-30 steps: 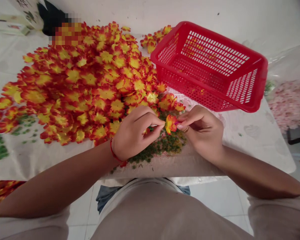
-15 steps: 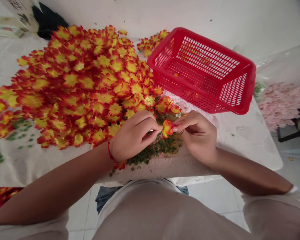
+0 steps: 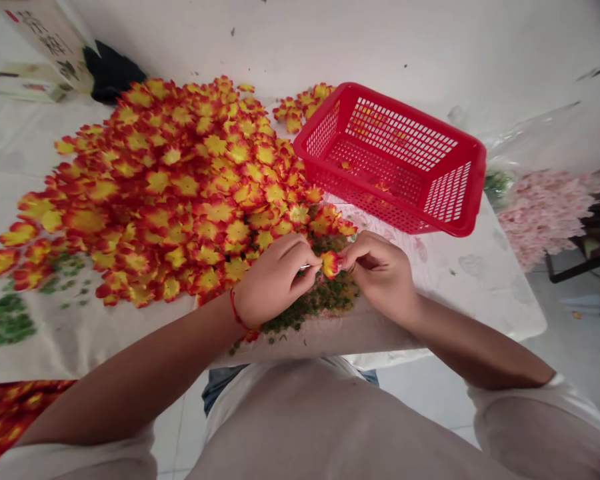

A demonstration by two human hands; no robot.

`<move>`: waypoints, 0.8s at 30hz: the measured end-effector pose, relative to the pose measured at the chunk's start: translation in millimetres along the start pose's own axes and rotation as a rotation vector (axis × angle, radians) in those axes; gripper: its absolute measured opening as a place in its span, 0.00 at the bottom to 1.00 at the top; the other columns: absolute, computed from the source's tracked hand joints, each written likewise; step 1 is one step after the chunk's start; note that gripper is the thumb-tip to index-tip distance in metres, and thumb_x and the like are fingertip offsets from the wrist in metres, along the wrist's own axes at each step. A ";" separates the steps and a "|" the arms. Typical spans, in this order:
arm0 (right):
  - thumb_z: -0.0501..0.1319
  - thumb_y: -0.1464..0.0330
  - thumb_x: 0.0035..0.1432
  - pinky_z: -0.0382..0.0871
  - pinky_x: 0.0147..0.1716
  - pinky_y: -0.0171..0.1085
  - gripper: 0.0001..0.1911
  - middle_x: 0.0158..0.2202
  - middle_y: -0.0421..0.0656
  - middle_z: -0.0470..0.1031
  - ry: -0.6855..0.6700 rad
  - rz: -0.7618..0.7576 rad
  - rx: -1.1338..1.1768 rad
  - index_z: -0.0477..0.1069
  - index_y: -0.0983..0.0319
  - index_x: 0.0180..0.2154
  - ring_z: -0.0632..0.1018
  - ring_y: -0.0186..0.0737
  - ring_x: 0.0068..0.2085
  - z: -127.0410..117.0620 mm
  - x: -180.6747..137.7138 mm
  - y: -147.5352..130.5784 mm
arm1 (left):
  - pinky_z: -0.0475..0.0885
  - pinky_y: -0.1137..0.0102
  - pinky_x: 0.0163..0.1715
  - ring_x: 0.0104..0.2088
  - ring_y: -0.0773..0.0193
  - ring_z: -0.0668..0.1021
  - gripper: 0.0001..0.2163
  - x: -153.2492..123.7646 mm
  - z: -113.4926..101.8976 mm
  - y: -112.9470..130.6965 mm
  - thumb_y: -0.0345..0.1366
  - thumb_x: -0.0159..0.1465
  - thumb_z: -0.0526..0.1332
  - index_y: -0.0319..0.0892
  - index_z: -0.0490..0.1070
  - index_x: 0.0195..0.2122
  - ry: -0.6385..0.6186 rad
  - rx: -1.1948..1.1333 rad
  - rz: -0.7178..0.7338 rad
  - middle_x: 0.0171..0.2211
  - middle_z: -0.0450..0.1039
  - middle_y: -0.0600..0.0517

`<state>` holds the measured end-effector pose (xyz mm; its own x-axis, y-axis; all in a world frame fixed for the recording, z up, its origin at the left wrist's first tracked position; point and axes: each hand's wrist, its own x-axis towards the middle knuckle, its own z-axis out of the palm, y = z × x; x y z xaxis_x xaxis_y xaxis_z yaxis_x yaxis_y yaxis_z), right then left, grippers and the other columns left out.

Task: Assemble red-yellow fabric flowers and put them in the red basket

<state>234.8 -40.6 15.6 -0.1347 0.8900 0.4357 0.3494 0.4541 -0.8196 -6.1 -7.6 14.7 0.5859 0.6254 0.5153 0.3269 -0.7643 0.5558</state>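
Note:
Between my two hands is one small artificial flower [image 3: 329,265], yellow with red petal edges. My left hand [image 3: 280,273], with a red cord at the wrist, is pinched at the flower's left side. A thin shiny sliver shows inside its finger loop; I cannot make out what it is. My right hand [image 3: 380,273] pinches the flower's petals from the right. Below both hands lies a patch of small green pieces [image 3: 325,300]. A large heap of the same red-and-yellow flowers [image 3: 180,193] spreads left and beyond my left hand.
Behind my right hand stands a red plastic basket [image 3: 390,167] with a few flower bits inside. Pink blossoms [image 3: 550,207] are past the table's right edge. A box [image 3: 30,83] and a dark object [image 3: 113,70] stand at back left. More green pieces [image 3: 10,323] lie at left.
The camera view has shifted, so the heap and basket sit lower in the picture. Both hands stay pinched at the same flower, which is turned slightly.

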 end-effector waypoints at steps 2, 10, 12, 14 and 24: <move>0.66 0.81 0.70 0.74 0.36 0.40 0.16 0.32 0.37 0.84 0.013 -0.029 -0.031 0.78 0.55 0.33 0.83 0.38 0.34 2.0 1.3 0.8 | 0.76 0.66 0.45 0.43 0.60 0.81 0.06 0.5 -1.9 -2.0 0.27 0.80 0.63 0.45 0.71 0.45 -0.001 0.039 0.000 0.41 0.78 0.51; 0.71 0.74 0.72 0.87 0.50 0.46 0.10 0.47 0.44 0.87 0.078 -0.257 -0.268 0.79 0.53 0.49 0.88 0.46 0.49 7.1 9.1 1.0 | 0.74 0.59 0.48 0.42 0.55 0.79 0.05 6.8 -18.1 -5.3 0.28 0.81 0.62 0.43 0.76 0.48 0.035 0.378 0.160 0.40 0.81 0.48; 0.65 0.78 0.74 0.88 0.55 0.48 0.14 0.52 0.48 0.88 0.022 -0.334 -0.354 0.78 0.54 0.52 0.89 0.48 0.54 7.1 7.3 -0.4 | 0.74 0.58 0.47 0.42 0.55 0.79 0.05 7.3 -19.8 -3.2 0.28 0.80 0.62 0.43 0.75 0.46 0.043 0.410 0.168 0.39 0.81 0.48; 0.60 0.82 0.73 0.89 0.51 0.46 0.18 0.50 0.47 0.88 -0.010 -0.343 -0.395 0.77 0.54 0.51 0.89 0.46 0.51 10.0 4.0 -0.8 | 0.74 0.58 0.47 0.41 0.55 0.79 0.06 7.3 -20.3 -1.7 0.27 0.80 0.62 0.43 0.75 0.45 0.052 0.408 0.163 0.39 0.81 0.49; 0.64 0.80 0.72 0.89 0.44 0.42 0.15 0.43 0.40 0.90 0.173 -0.326 -0.317 0.79 0.52 0.46 0.91 0.42 0.43 12.5 8.1 -19.3 | 0.77 0.59 0.52 0.48 0.55 0.83 0.12 6.5 -26.3 1.8 0.28 0.80 0.64 0.47 0.78 0.60 0.191 0.365 0.152 0.48 0.84 0.48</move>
<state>215.4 -41.6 30.2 -0.1371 0.6710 0.7287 0.5834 0.6492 -0.4880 -21.3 -0.9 36.3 0.5115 0.4934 0.7035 0.5086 -0.8337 0.2150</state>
